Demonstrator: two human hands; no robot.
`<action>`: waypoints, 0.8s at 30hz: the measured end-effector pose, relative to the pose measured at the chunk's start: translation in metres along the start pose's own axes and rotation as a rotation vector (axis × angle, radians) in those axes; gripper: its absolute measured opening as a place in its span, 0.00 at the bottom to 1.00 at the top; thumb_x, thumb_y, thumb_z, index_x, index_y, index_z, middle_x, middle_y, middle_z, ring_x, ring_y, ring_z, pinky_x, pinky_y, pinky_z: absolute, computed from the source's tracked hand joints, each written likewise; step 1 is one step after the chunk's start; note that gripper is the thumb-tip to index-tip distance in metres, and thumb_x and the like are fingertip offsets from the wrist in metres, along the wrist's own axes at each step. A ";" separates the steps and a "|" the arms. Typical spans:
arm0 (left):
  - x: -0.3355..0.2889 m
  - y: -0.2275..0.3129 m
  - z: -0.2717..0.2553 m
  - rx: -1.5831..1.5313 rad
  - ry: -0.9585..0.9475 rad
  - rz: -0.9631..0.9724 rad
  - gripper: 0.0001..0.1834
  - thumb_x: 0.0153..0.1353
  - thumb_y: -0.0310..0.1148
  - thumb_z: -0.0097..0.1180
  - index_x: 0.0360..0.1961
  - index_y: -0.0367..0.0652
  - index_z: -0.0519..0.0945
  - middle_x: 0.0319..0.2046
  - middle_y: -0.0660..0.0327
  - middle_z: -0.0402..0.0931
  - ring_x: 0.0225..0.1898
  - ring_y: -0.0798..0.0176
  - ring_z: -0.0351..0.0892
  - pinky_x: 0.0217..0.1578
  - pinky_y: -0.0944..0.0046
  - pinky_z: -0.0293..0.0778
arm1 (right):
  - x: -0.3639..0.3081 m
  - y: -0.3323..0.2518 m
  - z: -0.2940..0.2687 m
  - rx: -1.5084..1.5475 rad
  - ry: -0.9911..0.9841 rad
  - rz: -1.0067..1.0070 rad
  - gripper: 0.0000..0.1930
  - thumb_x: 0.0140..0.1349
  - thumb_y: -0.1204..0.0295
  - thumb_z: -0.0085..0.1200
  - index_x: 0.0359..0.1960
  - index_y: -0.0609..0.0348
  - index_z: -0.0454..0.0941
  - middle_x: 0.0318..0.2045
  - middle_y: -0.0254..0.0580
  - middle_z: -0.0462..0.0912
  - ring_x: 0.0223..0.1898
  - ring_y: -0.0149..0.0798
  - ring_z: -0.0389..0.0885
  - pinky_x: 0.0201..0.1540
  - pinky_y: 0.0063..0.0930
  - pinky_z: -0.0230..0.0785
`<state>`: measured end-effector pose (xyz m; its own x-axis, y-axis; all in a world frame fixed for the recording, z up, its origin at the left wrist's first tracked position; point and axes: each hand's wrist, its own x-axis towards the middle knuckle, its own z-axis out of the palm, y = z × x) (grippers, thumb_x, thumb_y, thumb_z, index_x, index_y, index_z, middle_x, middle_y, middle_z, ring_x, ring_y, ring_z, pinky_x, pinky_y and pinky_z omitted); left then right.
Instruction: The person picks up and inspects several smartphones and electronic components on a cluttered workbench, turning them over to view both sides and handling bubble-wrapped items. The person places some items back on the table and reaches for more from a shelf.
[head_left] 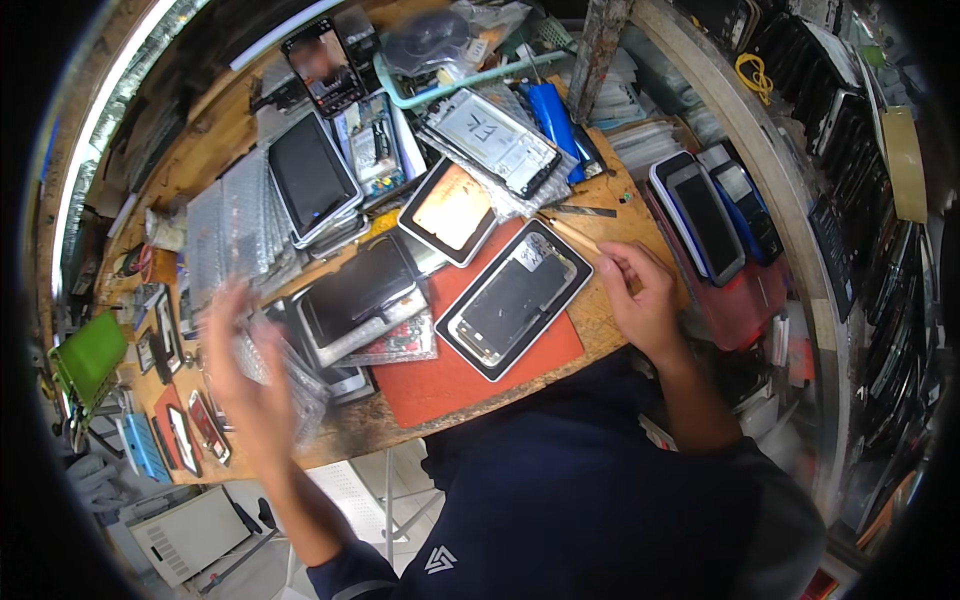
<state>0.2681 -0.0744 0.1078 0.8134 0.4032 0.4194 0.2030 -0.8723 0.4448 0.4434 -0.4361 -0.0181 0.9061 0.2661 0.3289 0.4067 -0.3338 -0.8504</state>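
My left hand (pixel 258 385) is raised over the left part of the bench, blurred, with its fingers stretched out and nothing seen in them. Beside it lie bubble-wrap sleeves (pixel 300 375) and a black-screened phone part (pixel 360 290). At the right, my right hand (pixel 642 298) pinches a thin stick-like tool with a tan handle (pixel 572 236); its tip is too small to make out. Just left of that hand, a phone screen assembly (pixel 510 300), back side up with a white label, lies in a black-and-white tray (pixel 487 368) on an orange-red mat (pixel 410 395).
Behind the mat are a tray with a copper-coloured plate (pixel 452 207), a stack of phone trays (pixel 312 175), a framed panel (pixel 497 140) and a blue cylinder (pixel 552 125). A lit phone (pixel 322 65) stands at the back. A metal post (pixel 603 50) rises at right, near more phones (pixel 700 215).
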 end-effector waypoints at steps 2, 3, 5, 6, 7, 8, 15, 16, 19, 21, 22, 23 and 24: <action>-0.032 0.046 0.033 -0.068 -0.242 0.105 0.32 0.60 0.32 0.67 0.64 0.36 0.73 0.60 0.48 0.75 0.59 0.50 0.76 0.63 0.53 0.68 | 0.006 -0.003 0.002 -0.052 -0.023 0.008 0.08 0.67 0.77 0.58 0.46 0.67 0.82 0.32 0.45 0.83 0.29 0.35 0.83 0.31 0.24 0.73; -0.043 0.063 0.049 -0.069 -0.355 0.079 0.36 0.56 0.36 0.70 0.65 0.36 0.73 0.60 0.47 0.75 0.61 0.47 0.74 0.63 0.51 0.66 | 0.007 -0.004 0.001 -0.150 -0.066 0.027 0.10 0.66 0.78 0.57 0.47 0.67 0.82 0.35 0.49 0.84 0.33 0.44 0.84 0.36 0.31 0.76; -0.056 0.086 0.081 -0.051 -0.456 0.089 0.44 0.51 0.43 0.74 0.66 0.36 0.71 0.62 0.45 0.72 0.64 0.42 0.69 0.65 0.47 0.62 | 0.009 -0.006 0.003 -0.169 -0.083 -0.044 0.10 0.65 0.79 0.57 0.47 0.67 0.82 0.37 0.50 0.84 0.36 0.48 0.84 0.40 0.35 0.77; -0.059 0.093 0.095 -0.039 -0.443 0.129 0.47 0.48 0.47 0.75 0.67 0.37 0.70 0.63 0.45 0.71 0.65 0.41 0.67 0.66 0.45 0.59 | 0.010 -0.006 0.003 -0.190 -0.085 -0.089 0.10 0.65 0.79 0.57 0.47 0.67 0.82 0.37 0.51 0.85 0.37 0.51 0.85 0.41 0.37 0.77; -0.064 0.099 0.106 0.006 -0.447 0.114 0.52 0.45 0.51 0.76 0.69 0.38 0.68 0.64 0.45 0.68 0.66 0.41 0.65 0.67 0.42 0.55 | 0.009 -0.007 0.004 -0.150 -0.096 -0.064 0.09 0.65 0.79 0.56 0.46 0.67 0.82 0.37 0.52 0.85 0.40 0.54 0.84 0.44 0.40 0.76; -0.066 0.101 0.114 0.016 -0.434 0.116 0.52 0.45 0.50 0.76 0.68 0.38 0.68 0.63 0.45 0.68 0.66 0.41 0.65 0.67 0.42 0.54 | 0.008 -0.008 0.003 -0.161 -0.104 -0.078 0.10 0.65 0.79 0.57 0.47 0.67 0.82 0.37 0.50 0.85 0.37 0.47 0.84 0.39 0.35 0.75; -0.076 0.097 0.117 -0.045 -0.447 0.167 0.52 0.37 0.46 0.77 0.66 0.39 0.71 0.59 0.49 0.70 0.63 0.45 0.67 0.63 0.44 0.55 | 0.009 -0.018 -0.005 -0.177 -0.086 0.067 0.08 0.61 0.79 0.61 0.42 0.66 0.81 0.32 0.49 0.84 0.31 0.45 0.84 0.35 0.35 0.76; -0.075 0.097 0.115 -0.050 -0.459 0.160 0.52 0.38 0.45 0.77 0.66 0.39 0.71 0.59 0.49 0.70 0.63 0.45 0.67 0.63 0.44 0.55 | 0.012 -0.021 -0.005 -0.159 -0.075 0.099 0.08 0.61 0.79 0.61 0.42 0.66 0.81 0.31 0.48 0.83 0.30 0.44 0.84 0.34 0.35 0.75; -0.069 0.099 0.109 -0.080 -0.441 0.148 0.51 0.39 0.45 0.77 0.66 0.39 0.71 0.60 0.48 0.70 0.63 0.44 0.67 0.64 0.43 0.55 | 0.032 -0.030 0.001 -0.156 -0.054 -0.149 0.09 0.60 0.79 0.62 0.43 0.66 0.81 0.33 0.48 0.83 0.33 0.46 0.84 0.36 0.36 0.76; -0.061 0.098 0.102 -0.099 -0.371 0.141 0.50 0.40 0.45 0.77 0.66 0.38 0.71 0.61 0.47 0.70 0.63 0.44 0.67 0.64 0.43 0.55 | 0.050 -0.036 0.004 -0.208 -0.011 -0.276 0.13 0.58 0.76 0.65 0.45 0.65 0.81 0.37 0.49 0.83 0.37 0.47 0.84 0.40 0.37 0.76; -0.054 0.094 0.099 -0.085 -0.319 0.146 0.44 0.47 0.41 0.74 0.65 0.37 0.71 0.59 0.47 0.72 0.63 0.44 0.68 0.64 0.45 0.56 | 0.060 -0.039 0.007 -0.240 0.003 -0.333 0.15 0.58 0.75 0.66 0.46 0.65 0.81 0.39 0.49 0.83 0.39 0.48 0.84 0.42 0.38 0.77; -0.046 0.091 0.098 -0.089 -0.268 0.144 0.40 0.50 0.39 0.72 0.64 0.37 0.72 0.58 0.47 0.73 0.61 0.44 0.70 0.63 0.47 0.58 | 0.071 -0.041 0.011 -0.260 0.011 -0.369 0.17 0.56 0.73 0.67 0.47 0.65 0.81 0.41 0.50 0.82 0.42 0.49 0.83 0.45 0.40 0.76; -0.039 0.087 0.097 -0.094 -0.193 0.142 0.36 0.53 0.36 0.70 0.64 0.37 0.73 0.56 0.48 0.75 0.60 0.45 0.71 0.63 0.48 0.59 | 0.083 -0.043 0.016 -0.284 0.012 -0.399 0.20 0.55 0.70 0.69 0.48 0.65 0.80 0.43 0.50 0.82 0.44 0.50 0.82 0.47 0.42 0.75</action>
<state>0.3070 -0.1932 0.0534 0.9210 0.2102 0.3280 0.0349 -0.8831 0.4679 0.4990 -0.3855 0.0387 0.6739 0.4139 0.6120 0.7365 -0.4422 -0.5119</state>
